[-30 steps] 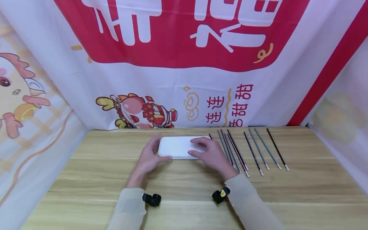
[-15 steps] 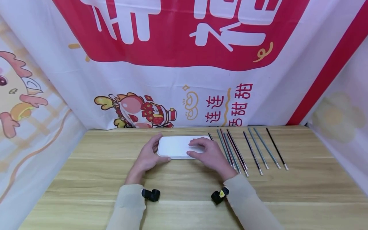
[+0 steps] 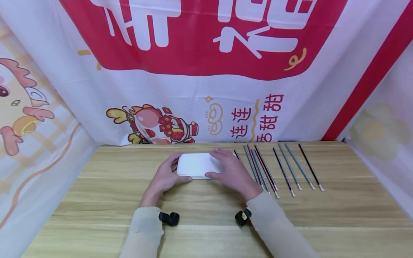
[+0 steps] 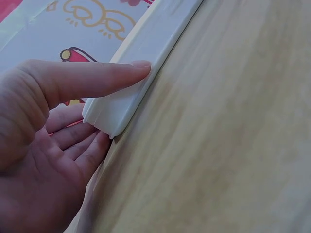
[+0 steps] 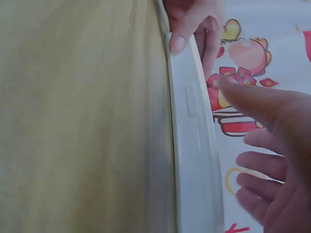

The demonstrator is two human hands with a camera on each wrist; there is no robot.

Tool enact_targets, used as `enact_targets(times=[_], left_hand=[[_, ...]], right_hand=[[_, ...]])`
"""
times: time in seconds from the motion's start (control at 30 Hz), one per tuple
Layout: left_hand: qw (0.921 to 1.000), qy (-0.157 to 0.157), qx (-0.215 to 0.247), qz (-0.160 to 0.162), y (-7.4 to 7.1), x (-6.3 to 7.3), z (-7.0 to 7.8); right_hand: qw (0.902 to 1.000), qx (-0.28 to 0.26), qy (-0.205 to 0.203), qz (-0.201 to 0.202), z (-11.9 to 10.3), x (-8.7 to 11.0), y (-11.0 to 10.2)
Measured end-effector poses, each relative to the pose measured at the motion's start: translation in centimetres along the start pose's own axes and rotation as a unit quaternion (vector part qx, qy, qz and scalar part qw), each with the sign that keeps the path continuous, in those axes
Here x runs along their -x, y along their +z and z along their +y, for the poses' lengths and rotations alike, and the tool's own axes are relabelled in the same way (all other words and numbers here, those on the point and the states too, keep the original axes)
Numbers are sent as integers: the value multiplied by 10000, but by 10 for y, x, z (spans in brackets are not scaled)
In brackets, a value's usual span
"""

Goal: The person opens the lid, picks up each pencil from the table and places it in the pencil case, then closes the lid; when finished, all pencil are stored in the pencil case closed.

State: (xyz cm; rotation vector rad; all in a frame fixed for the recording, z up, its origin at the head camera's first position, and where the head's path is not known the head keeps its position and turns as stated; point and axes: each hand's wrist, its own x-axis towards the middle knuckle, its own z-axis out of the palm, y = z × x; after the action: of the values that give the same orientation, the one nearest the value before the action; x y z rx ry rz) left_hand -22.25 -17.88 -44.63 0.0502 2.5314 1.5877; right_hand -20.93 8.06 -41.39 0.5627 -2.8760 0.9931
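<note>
A long white plastic pencil case [image 3: 195, 165] with rounded corners lies shut on the wooden table [image 3: 206, 236]. A small raised catch shows on its front side in the right wrist view. My left hand [image 3: 166, 175] grips its left end, thumb [image 4: 131, 75] against the front side and fingers behind the end. Over the right part of the case is my right hand [image 3: 230, 172], its thumb toward the front edge and its fingers toward the far edge. In the right wrist view this hand [image 5: 277, 145] looks spread, with a gap to the case. Its right end is hidden.
Several pencils [image 3: 262, 168] with white eraser ends lie side by side to the right of the case, some close to my right hand. A printed cloth [image 3: 206, 86] hangs behind the table. More cloth stands at both sides.
My right hand has shifted a little left and spread wider, its fingers now toward the far edge and its thumb at the front edge. The left hand and the case stay put.
</note>
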Motion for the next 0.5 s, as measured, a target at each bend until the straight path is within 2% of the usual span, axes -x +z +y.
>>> enact_targets(times=[0.13, 0.23, 0.5], left_hand=[[10000, -18, -13, 11, -1, 0, 0], [10000, -34, -28, 4, -1, 0, 0], [10000, 26, 37, -23, -1, 0, 0]], right_hand=[[9958, 788, -118, -461, -8, -5, 0], [9906, 1183, -256, -634, -11, -6, 1], [9671, 2334, -776, -655, -16, -9, 4]])
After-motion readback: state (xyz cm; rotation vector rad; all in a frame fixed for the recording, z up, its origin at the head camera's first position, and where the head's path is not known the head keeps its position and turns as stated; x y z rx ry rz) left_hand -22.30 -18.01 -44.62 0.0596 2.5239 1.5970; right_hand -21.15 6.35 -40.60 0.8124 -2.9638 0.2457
